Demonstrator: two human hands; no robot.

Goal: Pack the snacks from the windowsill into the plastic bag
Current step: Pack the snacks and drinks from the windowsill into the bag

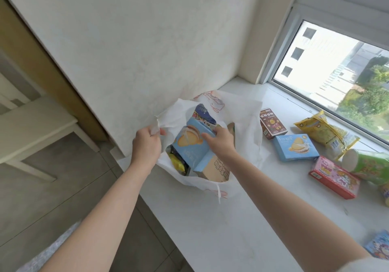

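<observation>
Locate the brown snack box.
Head view, right of centre: the brown snack box lies on the windowsill, between the plastic bag and a blue biscuit box.

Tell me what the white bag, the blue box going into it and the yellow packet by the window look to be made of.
White bag: thin plastic film, going by the task; matte, crumpled, slightly translucent.
Blue box, held by the right hand: probably printed cardboard, with flat faces, sharp edges and a slight sheen.
Yellow packet: likely glossy plastic or foil film; puffy and wrinkled, with crimped ends.
</observation>
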